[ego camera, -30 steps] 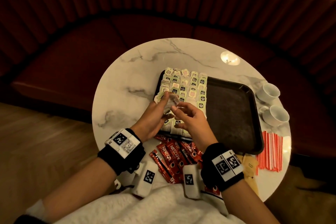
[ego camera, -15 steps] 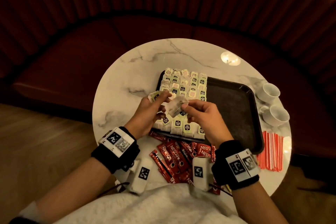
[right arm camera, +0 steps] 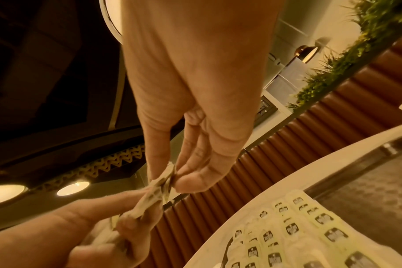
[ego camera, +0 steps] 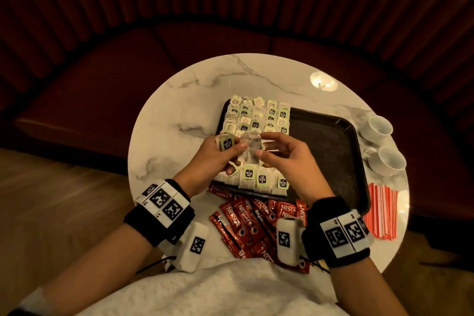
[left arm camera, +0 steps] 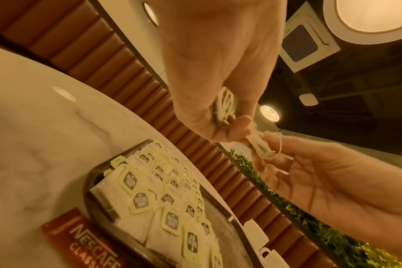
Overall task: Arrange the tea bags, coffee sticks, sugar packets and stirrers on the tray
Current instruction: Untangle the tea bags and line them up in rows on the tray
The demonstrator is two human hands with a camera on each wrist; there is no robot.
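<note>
Both hands are raised over the near left part of the dark tray (ego camera: 331, 151). My left hand (ego camera: 218, 154) grips a small stack of tea bags (ego camera: 227, 143) (left arm camera: 224, 107). Between both hands hangs one pale tea bag (ego camera: 250, 150) (left arm camera: 258, 145) (right arm camera: 158, 188); my right hand (ego camera: 279, 154) pinches its right edge and my left thumb pinches its left edge. Rows of tea bags (ego camera: 259, 118) with green tags fill the tray's left side. Red coffee sticks (ego camera: 246, 220) lie on the marble table (ego camera: 179, 100) in front of the tray. Red-and-white stirrers (ego camera: 382, 210) lie at the right.
Two white cups (ego camera: 379, 126) (ego camera: 389, 164) stand at the table's right edge, beside the tray. The tray's right half is bare. A curved red bench (ego camera: 128, 72) wraps behind the round table. My white clothing (ego camera: 205, 290) is at the near edge.
Both hands rose from the tray's near tea bag row and drew slightly apart, with one tea bag stretched between them. The near row of tea bags is now uncovered.
</note>
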